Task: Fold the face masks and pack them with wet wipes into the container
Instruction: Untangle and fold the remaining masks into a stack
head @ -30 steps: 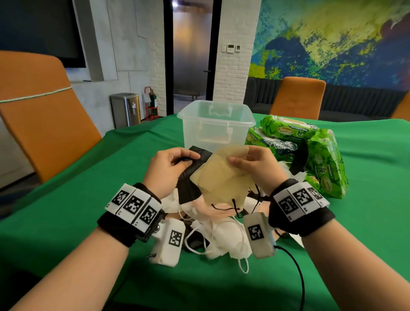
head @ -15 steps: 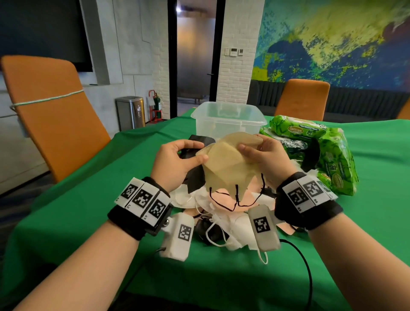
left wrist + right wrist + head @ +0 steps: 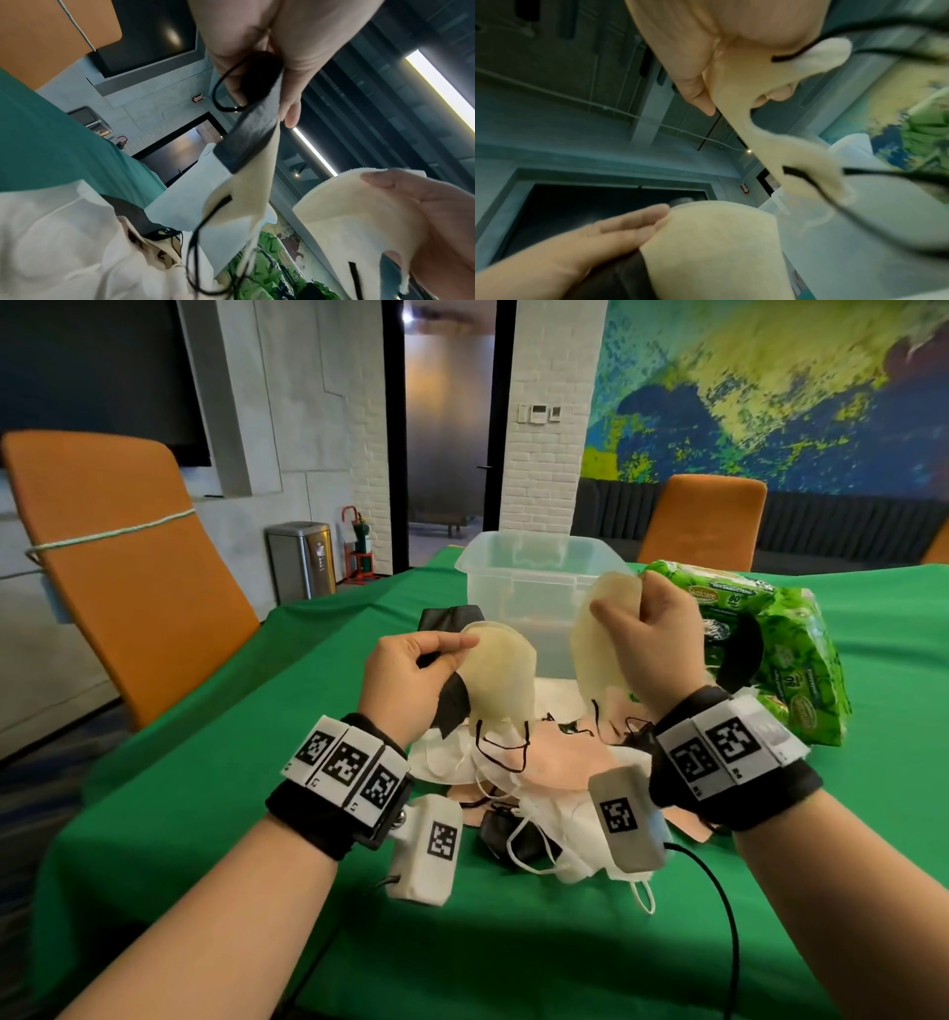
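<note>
Beige masks now pulled apart, left hand (image 3: 405,680) pinching one (image 3: 500,677), right hand (image 3: 649,639) pinching other (image 3: 595,634), container (image 3: 534,588) behind

A table under a green cloth (image 3: 205,814) carries everything. A clear container (image 3: 534,588) stands on it. Just right of the container lie green wipe packs (image 3: 780,670); in front of it a loose heap of white, pink and black masks (image 3: 554,773) rests on the cloth.

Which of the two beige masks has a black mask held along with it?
The beige mask pinched by the left hand: a black mask is gripped behind it. The right hand holds the other beige mask alone.
</note>
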Tool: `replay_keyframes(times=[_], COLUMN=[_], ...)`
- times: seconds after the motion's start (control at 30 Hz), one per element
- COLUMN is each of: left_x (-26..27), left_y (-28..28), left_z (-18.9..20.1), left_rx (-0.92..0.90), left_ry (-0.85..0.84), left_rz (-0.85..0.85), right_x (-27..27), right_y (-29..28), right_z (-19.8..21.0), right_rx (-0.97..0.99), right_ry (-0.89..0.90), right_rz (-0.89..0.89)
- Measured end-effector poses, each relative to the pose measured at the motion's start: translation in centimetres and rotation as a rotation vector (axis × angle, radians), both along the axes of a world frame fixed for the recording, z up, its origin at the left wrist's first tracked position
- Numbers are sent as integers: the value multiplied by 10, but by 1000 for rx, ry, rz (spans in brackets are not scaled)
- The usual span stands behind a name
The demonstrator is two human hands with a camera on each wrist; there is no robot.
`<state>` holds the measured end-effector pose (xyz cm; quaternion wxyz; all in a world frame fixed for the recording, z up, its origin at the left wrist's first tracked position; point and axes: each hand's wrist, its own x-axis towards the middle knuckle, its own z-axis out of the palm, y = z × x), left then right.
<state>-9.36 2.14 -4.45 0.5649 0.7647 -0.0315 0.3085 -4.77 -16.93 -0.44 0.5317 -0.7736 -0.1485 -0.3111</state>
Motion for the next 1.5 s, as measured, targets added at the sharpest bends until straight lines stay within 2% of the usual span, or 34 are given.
replay_keyframes(times=[0.13,0.3,0.5,0.63,0.73,0.83,0.9,1.0,1.2,1.5], left_x=[1,-4,-16,-18,-17,-15,-12,-6,2,12], left_y=[-8,-19,-22,-22,-23,-27,-28,-30,-34,-40], left_z=[1,6,7,5,6,6,5,2,-2,-7], left_rx=[-52,-156,-386,-265,-254,-298,-280,-207,-129,-173], left_ry=[-7,35,38,42,39,45,46,53,24,-27], left_rz=[-48,-160,-308,-232,-233,-242,-228,-232,-226,-135], right_x=[-14,-19,-24,-22,-20,-15,-7,7,20,33], right_y=[19,34,30,22,14,5,-1,-9,-16,-18], right_z=[-5,-11,-15,-14,-15,-16,-19,-20,-17,-22], right_rx=[-262,-550,-656,-730,-757,-671,-573,-542,-219,58], right_ry=[-100,-103,-84,-75,-61,-28,-29,-17,42,95], right_rz=[14,179,356,409,460,479,401,285,400,571])
